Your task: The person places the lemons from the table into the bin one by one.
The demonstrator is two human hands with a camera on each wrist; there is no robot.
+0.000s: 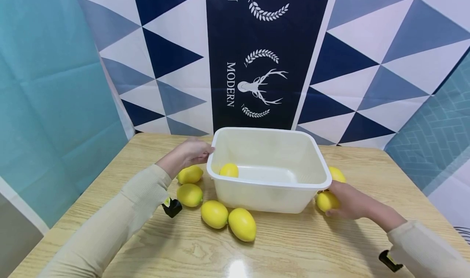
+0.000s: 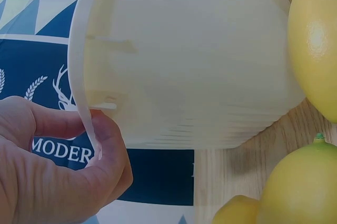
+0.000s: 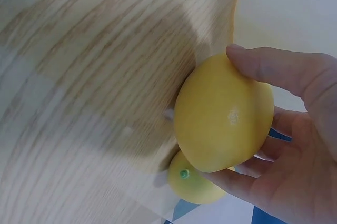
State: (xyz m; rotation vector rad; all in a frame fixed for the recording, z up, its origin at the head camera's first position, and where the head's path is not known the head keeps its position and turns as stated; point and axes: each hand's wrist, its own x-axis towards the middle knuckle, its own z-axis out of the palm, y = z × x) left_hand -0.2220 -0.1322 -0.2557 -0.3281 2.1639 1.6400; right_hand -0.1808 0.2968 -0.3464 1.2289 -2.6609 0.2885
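My left hand (image 1: 192,151) pinches the rim of a white plastic tub (image 1: 257,198) at its left end, thumb and fingers on either side of the lip in the left wrist view. Inside the tub lies one lemon (image 1: 229,170). On the right, my right hand (image 1: 349,200) grips another lemon (image 3: 224,113), its thumb over the top and its fingers around the far side. A further lemon (image 3: 197,179) with a green tip sits just beyond the held one. The held lemon is beside the tub's right wall, low over the table.
Two lemons (image 1: 190,194) stand left of the tub under my left forearm, and two more (image 1: 242,225) lie before its front wall. The wooden table (image 1: 293,249) meets a patterned cloth (image 1: 176,45) behind the tub. Light blue cloth hangs at the left.
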